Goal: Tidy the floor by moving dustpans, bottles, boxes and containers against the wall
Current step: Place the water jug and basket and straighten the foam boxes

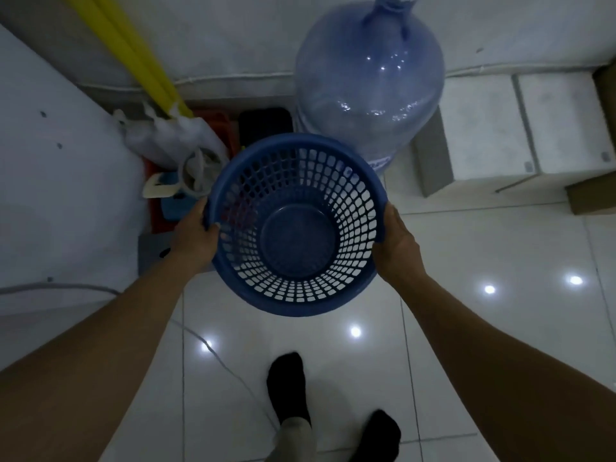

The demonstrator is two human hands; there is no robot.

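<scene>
The pale glossy tiled floor (483, 345) fills most of the view and meets a white wall (233, 35) at the top. A broad white surface (66, 178) takes up the left side. A big blue translucent water bottle (370, 88) stands upright on the floor close against the wall. To its right lie two white boxes (483, 128), with a cardboard box (593, 191) at the frame's edge.

The round blue lattice basket (290, 308) is held up off the floor between both hands, its mouth facing up toward the camera. It sits just in front of the water bottle, and its far rim overlaps the bottle's base. The left hand (196, 238) grips the left rim, thumb hooked over the edge into the basket and fingers curled round the outside. The right hand (398, 248) clasps the opposite rim from outside, with the thumb lying along the edge; its fingers are hidden beneath. The basket thus hangs squarely between the two grips, with both arms stretched forward.

Two yellow handles (140, 58) lean into the corner at left. Below them are a red crate (155, 218) holding clutter and a black container (263, 123) by the wall. Two feet in black socks (288, 385) stand on the tiles near a thin cable (233, 371).
</scene>
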